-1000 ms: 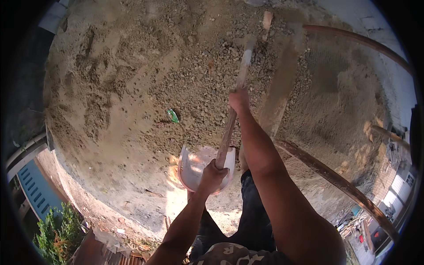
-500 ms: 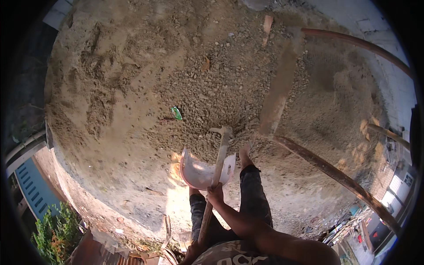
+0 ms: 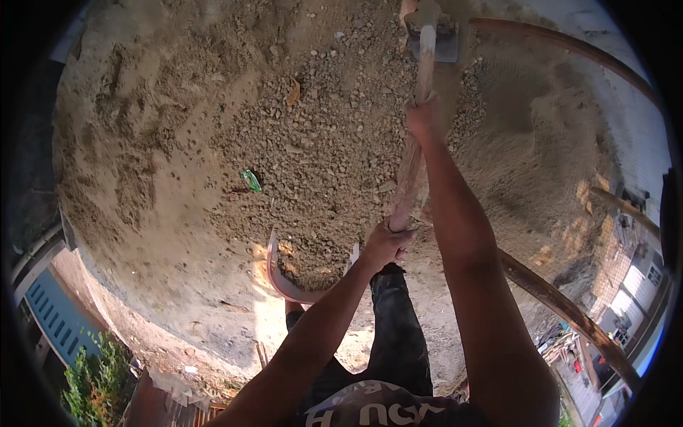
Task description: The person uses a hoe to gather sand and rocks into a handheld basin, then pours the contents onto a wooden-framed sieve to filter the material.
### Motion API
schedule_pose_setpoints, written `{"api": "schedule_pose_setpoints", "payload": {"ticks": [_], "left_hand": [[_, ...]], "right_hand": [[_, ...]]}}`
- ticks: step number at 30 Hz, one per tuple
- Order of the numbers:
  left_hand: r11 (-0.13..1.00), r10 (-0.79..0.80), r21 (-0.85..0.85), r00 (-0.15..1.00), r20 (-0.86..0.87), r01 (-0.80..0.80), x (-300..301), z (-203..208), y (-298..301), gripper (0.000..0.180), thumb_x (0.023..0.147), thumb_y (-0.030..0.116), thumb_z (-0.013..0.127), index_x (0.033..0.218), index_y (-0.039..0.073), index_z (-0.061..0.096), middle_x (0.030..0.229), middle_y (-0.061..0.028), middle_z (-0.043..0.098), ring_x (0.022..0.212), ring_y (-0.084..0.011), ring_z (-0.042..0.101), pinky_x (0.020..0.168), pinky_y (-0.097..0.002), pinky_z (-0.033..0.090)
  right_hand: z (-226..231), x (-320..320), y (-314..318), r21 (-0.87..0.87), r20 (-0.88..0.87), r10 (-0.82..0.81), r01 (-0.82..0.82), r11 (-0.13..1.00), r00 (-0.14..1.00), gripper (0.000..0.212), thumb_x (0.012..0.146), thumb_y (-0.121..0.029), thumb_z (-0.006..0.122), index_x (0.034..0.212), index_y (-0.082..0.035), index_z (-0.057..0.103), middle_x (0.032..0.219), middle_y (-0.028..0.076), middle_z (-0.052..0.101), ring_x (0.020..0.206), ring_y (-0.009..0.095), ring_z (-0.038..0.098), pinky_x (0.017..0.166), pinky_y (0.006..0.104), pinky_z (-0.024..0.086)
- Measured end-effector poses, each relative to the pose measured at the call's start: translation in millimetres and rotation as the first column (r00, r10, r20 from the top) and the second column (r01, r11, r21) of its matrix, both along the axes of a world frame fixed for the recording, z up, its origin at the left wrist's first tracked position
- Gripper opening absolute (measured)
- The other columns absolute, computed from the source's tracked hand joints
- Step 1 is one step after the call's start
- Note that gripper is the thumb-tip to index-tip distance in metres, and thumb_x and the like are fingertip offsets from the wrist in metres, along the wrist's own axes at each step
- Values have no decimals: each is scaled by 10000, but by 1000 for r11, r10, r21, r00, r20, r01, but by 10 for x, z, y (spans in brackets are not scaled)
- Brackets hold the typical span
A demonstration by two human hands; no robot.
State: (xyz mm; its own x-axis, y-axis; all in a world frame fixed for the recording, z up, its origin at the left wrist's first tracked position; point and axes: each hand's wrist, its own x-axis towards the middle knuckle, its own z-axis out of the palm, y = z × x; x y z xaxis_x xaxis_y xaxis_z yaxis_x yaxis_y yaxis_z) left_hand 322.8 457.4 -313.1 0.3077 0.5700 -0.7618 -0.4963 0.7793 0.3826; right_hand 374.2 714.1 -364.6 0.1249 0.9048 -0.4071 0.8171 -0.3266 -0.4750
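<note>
Both hands are closed firmly around the wooden handle of one hoe point(image 3: 407, 181): the right hand point(image 3: 424, 121) grips farther up, nearer to the metal head, and the left hand point(image 3: 386, 244) holds lower, nearer to the body. The hoe reaches out in front of the person, toward the far right part of the gravel point(image 3: 320, 142). Its handle looks worn, whitish near the head and browner below; its blade point(image 3: 447, 48) is broad, flat and grey. From my place I cannot tell if this blade touches the ground.

Close before the person's legs lies a pinkish-white scoop point(image 3: 273, 260) with gravel inside, partly covered by the left forearm. Small grey stones are spread over sandy, brown ground, and on them lie a green wrapper point(image 3: 251, 180) and a brown leaf point(image 3: 293, 92). At the right side lies a long wooden pole point(image 3: 562, 306). Toward the lower left edge I see a leafy plant point(image 3: 96, 384) beside a blue slotted panel point(image 3: 58, 313).
</note>
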Motion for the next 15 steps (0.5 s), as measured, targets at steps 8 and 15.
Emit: {"api": "schedule_pose_setpoints", "payload": {"ticks": [8,15], "left_hand": [[888,441,-326,798,411,-323,195,9,-492,164,844,137,643,787,129,489,581,49,428,456,-71,431,418,-243,342],[846,392,-475,887,242,-244,-543,457,-2299,198,835,112,631,765,125,446,586,38,408,441,-86,402,402,-252,312]], "right_hand": [[-646,-217,-498,-322,228,285,-205,924,931,589,861,-151,545,1338,100,309,1161,277,591,1080,380,605,898,436,504],[-655,-590,-2549,-503,87,105,-47,863,991,803,825,-165,605,1402,150,144,1049,304,624,966,415,636,808,453,538]]}}
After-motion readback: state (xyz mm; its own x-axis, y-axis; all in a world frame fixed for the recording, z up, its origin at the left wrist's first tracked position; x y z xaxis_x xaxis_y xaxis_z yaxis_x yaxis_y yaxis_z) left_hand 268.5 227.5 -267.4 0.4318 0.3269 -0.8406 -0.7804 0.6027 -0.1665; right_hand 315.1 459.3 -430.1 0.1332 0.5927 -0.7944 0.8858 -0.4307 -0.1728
